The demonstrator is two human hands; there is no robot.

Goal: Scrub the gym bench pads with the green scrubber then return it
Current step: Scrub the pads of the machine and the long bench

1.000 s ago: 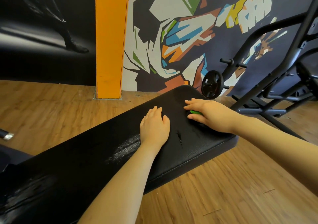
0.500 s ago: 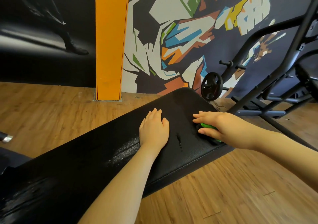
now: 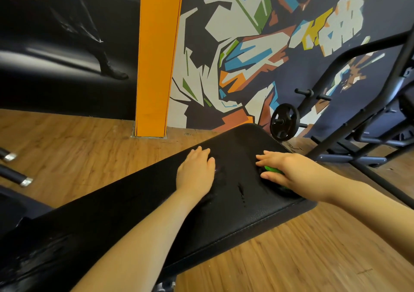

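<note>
A: Scrubber [image 3: 272, 170] location?
B: Green, under the right hand [image 3: 289, 171], near the far end of the black bench pad [image 3: 235, 215], close to its right edge. Only a sliver shows.
A: Grip?
B: Right fingers [image 3: 265, 157] reach over the top, thumb curls in at the near side. It holds the scrubber and presses it onto the worktop.
A: Left hand [image 3: 196, 174]?
B: Flat on the pad, palm down, fingers straight and together, holding nothing. Just left of the right hand, apart from it.
A: Pad surface?
B: Wet streaks and drips between the hands.
A: Surroundings?
B: Wood floor [image 3: 302, 258], orange pillar [image 3: 156, 56], painted wall mural [image 3: 246, 45], weight plate [image 3: 284, 121] on a black rack [image 3: 358, 121] behind the pad.
</note>
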